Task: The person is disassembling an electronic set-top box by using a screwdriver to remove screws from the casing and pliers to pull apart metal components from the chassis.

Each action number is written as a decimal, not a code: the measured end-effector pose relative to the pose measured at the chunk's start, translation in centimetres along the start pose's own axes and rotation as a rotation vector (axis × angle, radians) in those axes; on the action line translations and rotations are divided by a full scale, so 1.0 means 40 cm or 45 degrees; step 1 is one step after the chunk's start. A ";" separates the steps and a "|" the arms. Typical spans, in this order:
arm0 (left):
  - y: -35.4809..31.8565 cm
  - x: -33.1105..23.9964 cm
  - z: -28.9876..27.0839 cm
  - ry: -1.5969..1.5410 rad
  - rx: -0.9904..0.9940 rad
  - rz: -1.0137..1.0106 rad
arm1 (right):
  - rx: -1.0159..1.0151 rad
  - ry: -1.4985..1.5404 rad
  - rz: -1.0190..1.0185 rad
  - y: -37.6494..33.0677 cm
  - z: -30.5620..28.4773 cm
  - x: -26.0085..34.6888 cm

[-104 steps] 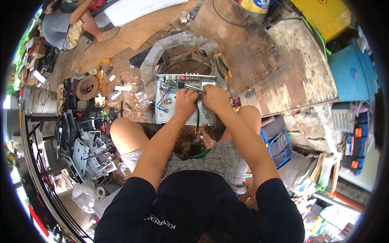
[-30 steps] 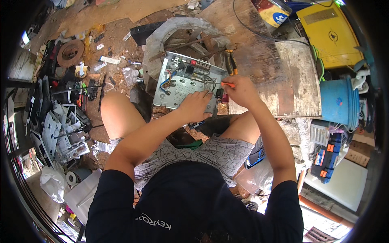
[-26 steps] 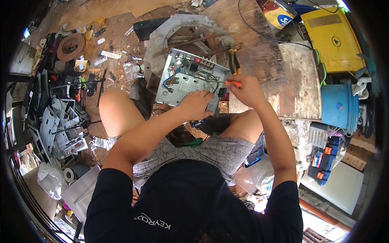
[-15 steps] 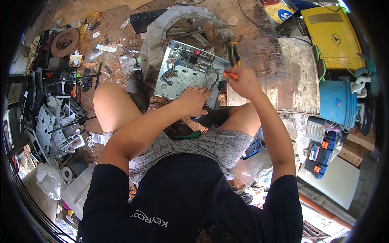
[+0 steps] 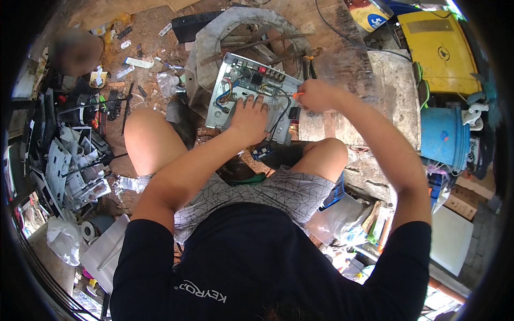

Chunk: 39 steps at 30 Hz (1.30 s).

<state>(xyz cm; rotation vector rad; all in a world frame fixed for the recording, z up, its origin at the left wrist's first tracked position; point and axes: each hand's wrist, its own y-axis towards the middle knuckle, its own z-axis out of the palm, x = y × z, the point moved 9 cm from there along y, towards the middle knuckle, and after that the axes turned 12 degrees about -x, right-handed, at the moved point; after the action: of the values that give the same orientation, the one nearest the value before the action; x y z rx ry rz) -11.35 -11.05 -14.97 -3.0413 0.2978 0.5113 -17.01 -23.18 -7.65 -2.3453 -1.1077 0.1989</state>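
Observation:
An open metal electronics case [image 5: 217, 109] with a circuit board [image 5: 247, 75] and coloured wires [image 5: 224, 95] inside rests in front of my knees, tilted. My left hand [image 5: 249, 119] lies on its perforated floor, fingers spread, bracing the near side. At the case's right edge, my right hand [image 5: 318, 96] is closed around an orange-handled tool [image 5: 297, 94], which looks like a screwdriver; its tip is too small to make out. A black cable [image 5: 279, 122] runs along the right inside of the case. Just beyond the right hand lie pliers [image 5: 309, 67] with dark and yellow handles.
Behind the case stands a grey octagonal ring [image 5: 206, 45] with rods across it. A wooden board [image 5: 393, 101] lies to the right, beside a blue bucket [image 5: 441, 136] and a yellow casing [image 5: 439, 51]. Scrap metal parts [image 5: 80, 166] are heaped at the left.
My left hand has slid up and further onto the case floor, fingers now spread. My right hand has turned and shifted slightly left and up with the tool, its elbow swinging outward.

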 end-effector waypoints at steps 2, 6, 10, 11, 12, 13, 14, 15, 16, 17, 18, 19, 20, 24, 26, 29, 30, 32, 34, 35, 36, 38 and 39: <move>-0.004 0.011 0.015 0.001 0.088 -0.043 | 0.301 0.131 0.183 0.005 0.035 -0.014; -0.001 -0.002 0.017 -0.013 0.131 -0.054 | 0.442 0.149 0.340 0.025 0.070 -0.030; -0.005 -0.003 0.018 -0.010 0.149 -0.056 | 0.249 -0.142 0.006 0.037 0.067 0.017; -0.005 -0.002 0.017 -0.002 0.161 -0.056 | 0.203 -0.162 -0.006 0.036 0.061 0.026; -0.006 -0.001 0.016 0.006 0.173 -0.055 | 0.184 -0.145 0.029 0.037 0.057 0.027; -0.006 -0.001 0.016 0.015 0.186 -0.053 | 0.165 -0.127 0.066 0.039 0.053 0.027; -0.005 -0.002 0.015 0.015 0.193 -0.044 | 0.180 -0.136 0.078 0.040 0.050 0.028; -0.003 -0.004 0.013 0.014 0.199 -0.035 | 0.196 -0.145 0.090 0.042 0.045 0.027; 0.000 -0.007 0.015 0.013 0.206 -0.026 | 0.211 -0.154 0.102 0.039 0.038 0.024; 0.004 -0.007 0.014 0.009 0.180 -0.030 | 0.194 -0.298 0.009 0.027 0.014 0.045; 0.000 -0.003 0.020 0.002 0.159 -0.040 | 0.181 -0.439 -0.091 0.008 -0.003 0.078; -0.003 0.001 0.024 -0.004 0.137 -0.051 | 0.165 -0.580 -0.193 -0.002 -0.011 0.103; -0.003 -0.001 0.022 0.003 0.142 -0.040 | 0.138 -0.664 -0.382 -0.005 -0.002 0.120; 0.011 -0.013 0.012 0.007 0.186 -0.025 | -0.173 -0.786 -0.797 -0.026 0.013 0.161; 0.006 -0.004 0.010 -0.040 0.221 -0.049 | -0.264 -0.655 -0.608 -0.016 -0.013 0.168; 0.000 -0.002 0.006 0.014 0.208 -0.024 | -0.163 -0.306 -0.143 -0.007 -0.049 0.153; 0.002 -0.004 0.006 0.001 0.204 -0.032 | -0.144 -0.182 -0.091 -0.001 -0.050 0.124; 0.004 -0.003 0.013 -0.017 0.198 -0.047 | -0.172 -0.001 -0.014 -0.002 -0.058 0.092; 0.003 -0.005 0.014 -0.016 0.174 -0.041 | -0.265 0.113 0.035 -0.009 -0.076 0.073; 0.004 -0.003 0.012 -0.008 0.163 -0.040 | -0.060 0.123 0.168 -0.008 -0.062 0.068; 0.006 -0.004 0.009 0.015 0.168 -0.037 | 0.146 0.133 0.304 -0.013 -0.072 0.081; 0.008 -0.009 0.006 0.058 0.180 -0.030 | 0.326 0.110 0.373 -0.026 -0.065 0.077; 0.011 -0.012 0.005 0.041 0.159 -0.028 | 0.296 0.076 0.309 -0.020 -0.058 0.069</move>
<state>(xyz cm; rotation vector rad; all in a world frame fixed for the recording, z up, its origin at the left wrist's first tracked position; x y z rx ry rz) -11.94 -11.37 -15.02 -2.9310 0.2858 0.4261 -14.91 -21.63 -5.01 -2.2535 -0.7274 0.3252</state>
